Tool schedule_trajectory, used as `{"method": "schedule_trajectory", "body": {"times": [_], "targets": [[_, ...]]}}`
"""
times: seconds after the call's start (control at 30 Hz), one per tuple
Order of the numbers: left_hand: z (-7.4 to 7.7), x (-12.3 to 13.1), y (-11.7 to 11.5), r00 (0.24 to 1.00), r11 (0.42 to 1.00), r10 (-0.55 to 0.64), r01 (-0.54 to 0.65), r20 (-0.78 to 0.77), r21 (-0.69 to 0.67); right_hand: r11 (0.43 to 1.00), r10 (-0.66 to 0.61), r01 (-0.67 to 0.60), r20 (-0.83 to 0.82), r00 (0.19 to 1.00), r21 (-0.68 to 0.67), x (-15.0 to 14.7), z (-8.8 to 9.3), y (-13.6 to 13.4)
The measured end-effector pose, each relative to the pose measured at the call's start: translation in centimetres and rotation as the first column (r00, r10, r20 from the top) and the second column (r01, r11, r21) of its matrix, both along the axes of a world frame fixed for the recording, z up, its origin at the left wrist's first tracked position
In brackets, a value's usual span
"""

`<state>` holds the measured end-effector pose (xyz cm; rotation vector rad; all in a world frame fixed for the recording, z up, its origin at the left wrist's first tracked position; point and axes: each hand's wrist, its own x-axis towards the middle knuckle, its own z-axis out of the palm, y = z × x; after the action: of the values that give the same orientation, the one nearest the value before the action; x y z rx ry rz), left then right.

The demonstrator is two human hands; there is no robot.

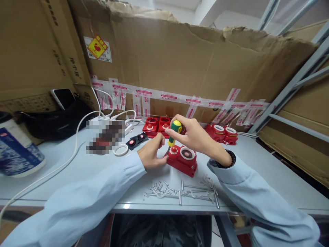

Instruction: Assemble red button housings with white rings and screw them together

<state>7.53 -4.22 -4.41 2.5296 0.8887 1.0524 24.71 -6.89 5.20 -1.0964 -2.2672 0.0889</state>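
A red box (pixel 180 163) with a round red button and a white ring on its top lies in front of me. My right hand (pixel 191 133) is closed around the green and yellow handle of a screwdriver (pixel 176 127). Its shaft points steeply down at the left end of the box. There my left hand (pixel 152 153) grips the box, the thumb on the near corner beside the shaft and the curled fingers towards the far side. The screwdriver's tip is hidden close to that thumb. Loose screws (pixel 159 188) lie on the table nearer to me.
T-shaped metal rods (pixel 180 198) with pale cords lie by the front edge. Red boxes stand behind, at the middle (pixel 150 127) and right (pixel 218 133). A white ring (pixel 120 150), a black plate (pixel 137 141), white cables (pixel 76 137) and a blue-white cup (pixel 19 147) are left. Cardboard (pixel 164 65) walls the back.
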Motion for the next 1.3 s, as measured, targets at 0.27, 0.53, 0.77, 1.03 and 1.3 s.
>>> {"method": "schedule_trajectory", "body": {"times": [0.27,0.53,0.77,1.03,1.3], "targets": [[-2.6,1.3,2.5,0.959,0.960,-0.265,0.254,-0.097,-0.119,0.999,0.024,-0.025,0.039,0.999,0.033,-0.7,0.2,-0.4],[-3.0,1.2,2.7,0.963,0.969,-0.242,0.232,-0.121,-0.089,0.956,-0.105,0.151,-0.186,0.977,0.252,1.4,3.2,-2.1],[-3.3,1.5,2.7,0.953,0.980,-0.198,0.187,-0.231,-0.067,0.891,-0.313,0.408,-0.384,0.869,0.198,7.0,2.0,-5.9],[-2.8,-0.8,3.4,0.932,0.999,-0.049,0.052,-0.359,-0.004,0.911,0.000,0.040,0.098,0.995,-0.410,8.0,-2.9,-5.6],[-2.3,-0.9,3.0,0.913,1.000,-0.015,0.015,-0.407,-0.005,0.838,0.205,0.083,0.453,0.867,-0.539,5.1,-6.2,-4.0]]}}
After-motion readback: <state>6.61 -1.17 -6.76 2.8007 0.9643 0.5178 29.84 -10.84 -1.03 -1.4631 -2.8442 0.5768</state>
